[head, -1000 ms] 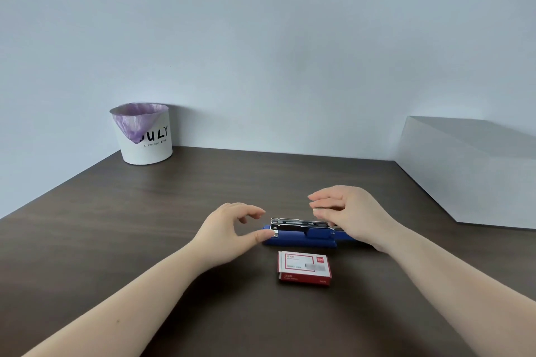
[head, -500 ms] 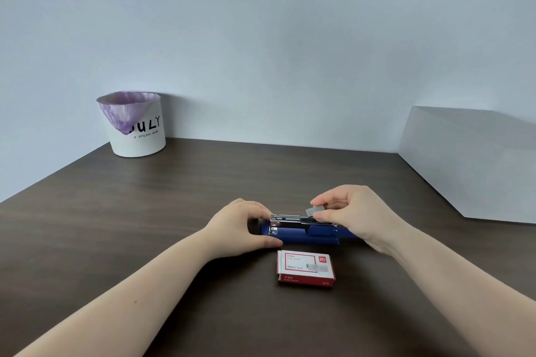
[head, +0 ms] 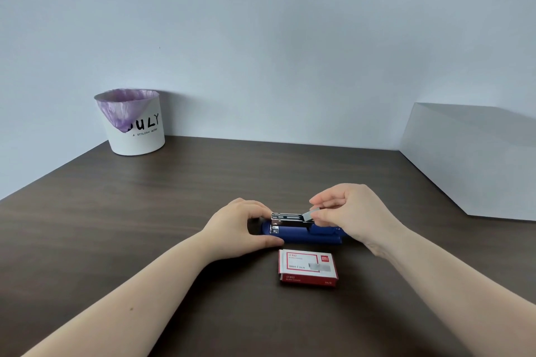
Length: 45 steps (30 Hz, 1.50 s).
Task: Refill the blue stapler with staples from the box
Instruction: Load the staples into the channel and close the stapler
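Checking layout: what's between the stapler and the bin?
Head view: only bare table lies between the stapler and the bin.

Table (head: 203, 197): dark brown, fine wood-grain streaks running left to right.

Stapler (head: 304, 236), centre: deep blue body, with a bright silver metal channel (head: 287, 217) on top and a small silver plate at its left end.

Staple strip (head: 309, 215), at the channel's right end: pale grey, dull metallic.

Staple box (head: 308, 266), near side: white top face with red edges, a red square logo at its far right corner, small red and dark print, grey picture of staples.

Bin (head: 136, 127), far left: white, black lettering, lined with a mottled purple bag (head: 121, 109).

Block (head: 475, 159), far right: plain light grey.

Wall (head: 261, 38): flat pale blue-grey.
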Tool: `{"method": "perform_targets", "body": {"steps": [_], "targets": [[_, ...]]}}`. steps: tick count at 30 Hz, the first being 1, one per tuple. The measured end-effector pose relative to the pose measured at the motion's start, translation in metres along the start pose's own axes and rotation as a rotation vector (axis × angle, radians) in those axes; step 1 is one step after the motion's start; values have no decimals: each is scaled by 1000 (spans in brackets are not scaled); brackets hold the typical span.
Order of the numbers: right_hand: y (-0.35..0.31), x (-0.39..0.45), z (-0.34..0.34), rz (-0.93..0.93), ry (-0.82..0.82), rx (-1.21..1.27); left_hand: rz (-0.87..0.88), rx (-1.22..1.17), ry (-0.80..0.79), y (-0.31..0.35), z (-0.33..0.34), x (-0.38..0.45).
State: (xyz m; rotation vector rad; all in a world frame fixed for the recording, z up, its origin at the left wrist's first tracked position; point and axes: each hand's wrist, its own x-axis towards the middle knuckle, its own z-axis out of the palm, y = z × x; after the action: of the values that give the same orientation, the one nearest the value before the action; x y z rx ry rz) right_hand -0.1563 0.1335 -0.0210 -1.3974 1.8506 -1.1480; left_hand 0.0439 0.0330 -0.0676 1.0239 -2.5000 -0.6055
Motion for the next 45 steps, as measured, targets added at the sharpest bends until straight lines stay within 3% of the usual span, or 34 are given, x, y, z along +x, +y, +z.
{"method": "perform_targets", "body": {"steps": [7,14,27,40,45], "targets": [[-3,0,2,-28,12,4,27,3,16,0,0,0],[-3,1,4,-109,16,-241,34,17,19,1,0,-1],[4,-1,6,-183,60,-172,36,26,20,1,0,-1],[6,-1,11,-371,-40,-581,35,38,17,1,-1,-2],[15,2,3,-409,22,-509,44,33,25,0,0,-1]]}}
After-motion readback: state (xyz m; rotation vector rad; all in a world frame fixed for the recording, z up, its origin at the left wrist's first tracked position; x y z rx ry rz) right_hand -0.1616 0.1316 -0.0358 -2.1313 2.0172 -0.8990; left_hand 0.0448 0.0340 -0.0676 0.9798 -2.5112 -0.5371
